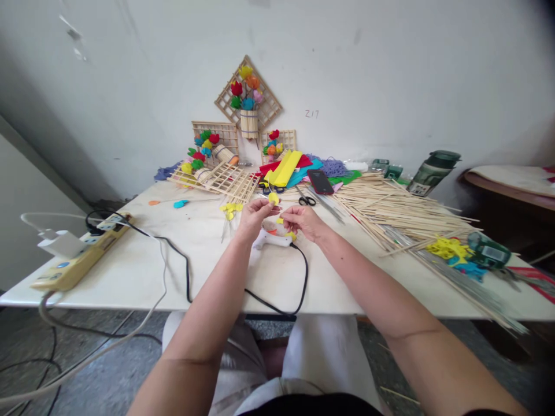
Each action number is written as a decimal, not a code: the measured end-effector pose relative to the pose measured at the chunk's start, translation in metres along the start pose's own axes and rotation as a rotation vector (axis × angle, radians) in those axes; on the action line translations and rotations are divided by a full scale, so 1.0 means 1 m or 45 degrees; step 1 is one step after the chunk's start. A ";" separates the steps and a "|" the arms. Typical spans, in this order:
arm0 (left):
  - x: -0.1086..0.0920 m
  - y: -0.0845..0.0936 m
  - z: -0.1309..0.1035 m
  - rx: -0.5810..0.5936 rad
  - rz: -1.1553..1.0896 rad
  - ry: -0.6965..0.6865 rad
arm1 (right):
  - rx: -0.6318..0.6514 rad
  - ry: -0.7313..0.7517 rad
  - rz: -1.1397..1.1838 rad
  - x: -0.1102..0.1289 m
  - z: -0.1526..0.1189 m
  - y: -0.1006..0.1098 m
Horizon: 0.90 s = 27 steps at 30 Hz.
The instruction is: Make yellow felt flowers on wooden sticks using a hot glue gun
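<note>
My left hand is closed in a pinch on a yellow petal piece that stands up from the fingertips. Close beside it, my right hand pinches a smaller yellow petal between thumb and finger. Just below both hands a white hot glue gun lies on the table, its black cord curving toward the front edge. More yellow petals lie in a small pile left of my left hand. Black-handled scissors rest behind my right hand.
Behind stand lattice stick frames with coloured flowers. Crepe paper and a phone lie at the back. Wooden sticks cover the right, near a green bottle. A power strip with cords sits at left.
</note>
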<state>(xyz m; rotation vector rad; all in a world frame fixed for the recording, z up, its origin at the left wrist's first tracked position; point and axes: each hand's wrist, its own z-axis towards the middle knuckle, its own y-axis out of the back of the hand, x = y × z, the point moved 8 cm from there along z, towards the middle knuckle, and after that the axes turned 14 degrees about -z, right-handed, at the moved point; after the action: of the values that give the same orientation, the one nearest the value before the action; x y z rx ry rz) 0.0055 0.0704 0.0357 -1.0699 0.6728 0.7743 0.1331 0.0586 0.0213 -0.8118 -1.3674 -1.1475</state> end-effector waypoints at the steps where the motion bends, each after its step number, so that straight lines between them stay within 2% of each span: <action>1: 0.000 0.001 0.000 -0.020 -0.037 0.009 | -0.033 0.005 -0.023 0.000 0.000 0.003; 8: -0.001 0.014 0.002 -0.171 -0.177 0.060 | -0.170 0.038 -0.115 0.002 -0.001 0.015; 15: 0.001 0.022 0.002 -0.249 -0.143 0.099 | -0.123 0.066 -0.277 0.007 -0.006 0.005; 27: -0.001 0.021 0.001 -0.275 -0.186 0.085 | -0.065 -0.047 -0.445 0.012 -0.017 -0.011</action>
<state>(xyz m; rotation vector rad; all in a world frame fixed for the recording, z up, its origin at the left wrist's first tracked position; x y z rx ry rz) -0.0122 0.0772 0.0259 -1.3317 0.5689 0.6975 0.1267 0.0375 0.0298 -0.6463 -1.5564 -1.4469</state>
